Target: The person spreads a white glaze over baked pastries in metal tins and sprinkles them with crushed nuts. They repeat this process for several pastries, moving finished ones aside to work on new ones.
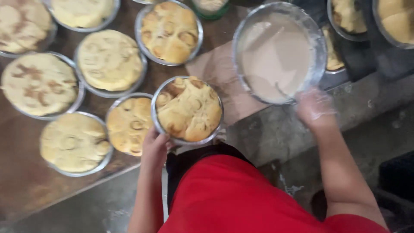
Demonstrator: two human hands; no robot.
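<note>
Bread everywhere on this brown surface (pixel 26 190), round golden loaves in shallow metal pans, and the person in the red top is right in the thick of it. The left hand (pixel 154 149) has the near rim of one bread pan (pixel 189 110), the fingers curled shut on its lower-left edge, thumb side tucked under where I can't see it. That pan sits just ahead of the hand, away from the body, overlapping the edge of a neighbouring bread pan (pixel 128 124) on its left and hanging partly past the surface's edge. It's round, so no long axis to speak of; the knotted loaf inside fills it rim to rim.

Over on the other side, the right hand (pixel 316 107), wearing a thin clear glove, is up at the near rim of a large metal bowl (pixel 279 54) holding pale beige batter or glaze. The fingers are blurred; they look wrapped onto the rim, but how tightly I can't tell. The bowl is tilted, its liquid pooled toward the hand.

Bowl and held pan are near each other, the bowl ahead and to the right of the pan, a patch of brown paper (pixel 217 71) between them. Each hand is nearer its own item.
</note>
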